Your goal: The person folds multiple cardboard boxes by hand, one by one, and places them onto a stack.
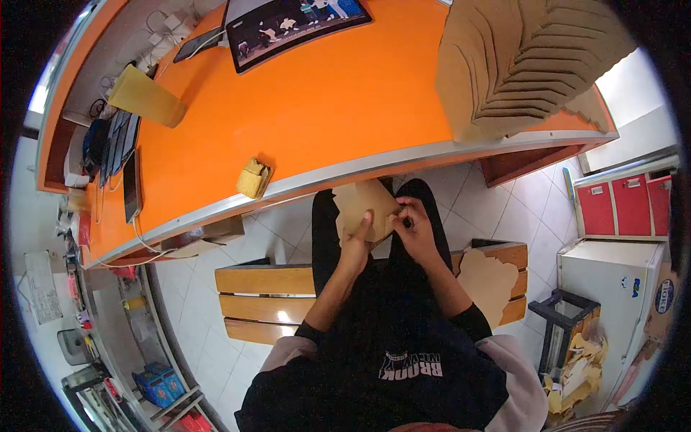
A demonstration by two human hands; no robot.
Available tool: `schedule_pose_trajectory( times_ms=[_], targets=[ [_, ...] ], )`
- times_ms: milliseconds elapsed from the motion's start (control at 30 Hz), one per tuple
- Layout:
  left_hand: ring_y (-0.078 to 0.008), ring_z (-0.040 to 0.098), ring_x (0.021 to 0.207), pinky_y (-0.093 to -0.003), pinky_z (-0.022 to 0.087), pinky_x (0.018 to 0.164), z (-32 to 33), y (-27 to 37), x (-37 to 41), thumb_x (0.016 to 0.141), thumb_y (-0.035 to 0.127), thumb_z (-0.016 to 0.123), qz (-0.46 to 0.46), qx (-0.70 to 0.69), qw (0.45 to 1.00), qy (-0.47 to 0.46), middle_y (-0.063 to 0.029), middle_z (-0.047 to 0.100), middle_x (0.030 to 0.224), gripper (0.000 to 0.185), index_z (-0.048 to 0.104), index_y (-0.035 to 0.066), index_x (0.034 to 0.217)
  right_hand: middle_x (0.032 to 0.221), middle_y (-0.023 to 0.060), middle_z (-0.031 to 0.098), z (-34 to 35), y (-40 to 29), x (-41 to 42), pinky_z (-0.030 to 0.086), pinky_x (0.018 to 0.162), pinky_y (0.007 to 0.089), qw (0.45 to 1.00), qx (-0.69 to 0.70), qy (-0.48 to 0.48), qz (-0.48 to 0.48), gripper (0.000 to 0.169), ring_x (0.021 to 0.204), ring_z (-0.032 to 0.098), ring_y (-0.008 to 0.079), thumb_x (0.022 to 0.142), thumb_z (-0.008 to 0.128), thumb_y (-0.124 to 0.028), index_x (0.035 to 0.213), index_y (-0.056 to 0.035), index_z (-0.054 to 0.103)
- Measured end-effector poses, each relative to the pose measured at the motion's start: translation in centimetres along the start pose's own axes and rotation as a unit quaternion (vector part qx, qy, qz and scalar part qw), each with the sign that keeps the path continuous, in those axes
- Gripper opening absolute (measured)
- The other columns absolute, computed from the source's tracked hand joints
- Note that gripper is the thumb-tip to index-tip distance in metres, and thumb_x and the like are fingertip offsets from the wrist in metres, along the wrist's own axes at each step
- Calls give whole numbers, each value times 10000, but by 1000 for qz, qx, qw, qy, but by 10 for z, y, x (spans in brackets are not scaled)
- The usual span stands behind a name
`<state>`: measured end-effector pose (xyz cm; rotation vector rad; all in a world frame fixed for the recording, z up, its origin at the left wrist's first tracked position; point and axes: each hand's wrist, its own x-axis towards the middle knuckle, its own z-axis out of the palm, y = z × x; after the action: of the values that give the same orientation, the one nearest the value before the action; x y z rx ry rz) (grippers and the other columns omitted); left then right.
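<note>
Over my lap, just below the table's front edge, I hold a flat brown cardboard piece point(359, 208). My left hand point(359, 237) grips it from the near side, with the thumb lying on its face. My right hand point(411, 224) pinches the right edge of the cardboard between thumb and fingers. Several cut cardboard sheets lie stacked and overlapping point(518, 70) at the right end of the orange table point(324, 108). Another cardboard piece point(486, 283) with a wavy outline rests on the wooden bench point(264, 296), at my right side.
A yellow block-like object point(255, 178) sits by the table's front edge. Further left are a yellow cup point(146, 97), a phone point(131, 186) with a cable, and a tablet point(297, 27). Cardboard scraps point(580, 372) fill a container beside the white refrigerator point(610, 302).
</note>
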<state>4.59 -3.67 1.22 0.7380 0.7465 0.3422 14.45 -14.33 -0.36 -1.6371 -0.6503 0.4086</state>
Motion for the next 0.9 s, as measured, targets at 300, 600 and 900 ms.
schedule_pose_trajectory(
  times_ms=[300,600,900],
  targets=[
    [-197,484,1085,-333,431,867,-7,-1,-5,858,372,591,3,39,999,-1,-93,497,1173,549,410,31,1250,1044,108,492,0,-12,-1,487,709,277,1000,-17,-12,-15,223,948,517,187,783,677,-133,752,-19,487],
    [-224,458,1142,-372,400,930,-12,7,-10,875,360,564,-106,-32,990,-87,-119,492,1188,538,400,17,1256,897,12,437,-15,14,4,422,656,211,994,-27,-101,28,387,825,467,87,724,753,-137,926,-72,429],
    [-249,518,1086,-354,409,935,-22,19,-20,905,351,498,-171,67,974,-131,-149,491,1222,534,400,-32,1265,1106,65,512,-20,4,22,436,756,263,989,-49,-126,-53,480,919,498,128,832,645,-240,1223,-32,460]
  ],
)
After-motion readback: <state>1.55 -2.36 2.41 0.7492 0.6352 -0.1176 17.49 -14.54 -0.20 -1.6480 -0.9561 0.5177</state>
